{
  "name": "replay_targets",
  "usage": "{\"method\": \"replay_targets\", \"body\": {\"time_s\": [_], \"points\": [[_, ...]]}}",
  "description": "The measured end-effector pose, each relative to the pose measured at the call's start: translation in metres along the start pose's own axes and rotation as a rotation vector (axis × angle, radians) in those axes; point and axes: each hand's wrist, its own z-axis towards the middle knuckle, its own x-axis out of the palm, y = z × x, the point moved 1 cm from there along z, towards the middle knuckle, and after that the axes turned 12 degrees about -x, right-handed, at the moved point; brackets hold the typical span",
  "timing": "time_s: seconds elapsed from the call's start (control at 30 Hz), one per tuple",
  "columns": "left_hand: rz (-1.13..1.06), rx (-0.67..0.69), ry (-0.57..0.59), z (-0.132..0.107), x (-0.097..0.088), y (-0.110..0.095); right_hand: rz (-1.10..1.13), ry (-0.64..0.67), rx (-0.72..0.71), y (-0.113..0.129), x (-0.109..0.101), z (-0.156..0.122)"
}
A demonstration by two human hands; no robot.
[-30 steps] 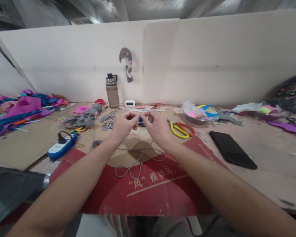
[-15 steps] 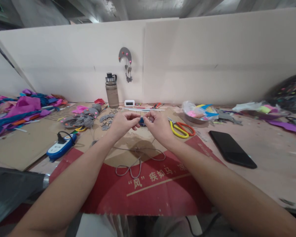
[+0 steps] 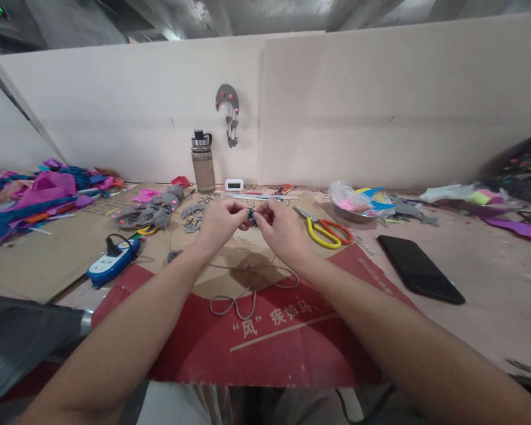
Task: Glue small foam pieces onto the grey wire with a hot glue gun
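Note:
Over the middle of the red and brown cardboard sheet (image 3: 269,360), both hands meet around a small dark blue piece (image 3: 251,215), mostly covered by fingers. My left hand (image 3: 222,221) pinches it from the left. From the other side, my right hand (image 3: 279,225) grips it between thumb and fingertips. What kind of thing the piece is, I cannot make out. Grey cord (image 3: 234,304) lies in loose loops on the sheet below the hands. Scissors (image 3: 325,231) with yellow and orange handles rest just right of my right hand.
A black phone (image 3: 418,268) lies to the right, a blue and white power strip (image 3: 114,261) to the left. Further back stand a water bottle (image 3: 202,165), a small digital clock (image 3: 234,185) and a bowl (image 3: 356,215) of colourful scraps. Grey yarn pieces (image 3: 153,213) sit at back left.
The fingers have shifted around the blue piece, which now shows turned and less of its face. The view has moved slightly left, so things appear a little further right.

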Motion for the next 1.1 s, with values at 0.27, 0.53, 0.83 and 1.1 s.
{"method": "replay_targets", "body": {"time_s": [0.27, 0.53, 0.83, 1.1], "points": [[-0.078, -0.066, 0.001, -0.001, 0.004, -0.002, 0.126, -0.074, 0.163, -0.001, 0.005, 0.001], [-0.143, -0.068, 0.044, 0.000, 0.005, 0.002, 0.141, -0.109, 0.207, -0.002, 0.005, 0.002], [-0.395, -0.173, -0.089, 0.019, -0.006, 0.021, 0.082, 0.039, -0.067, -0.004, 0.017, -0.005], [-0.745, -0.294, -0.202, 0.035, -0.030, 0.034, -0.216, 0.557, -0.833, 0.046, 0.012, -0.024]]}}
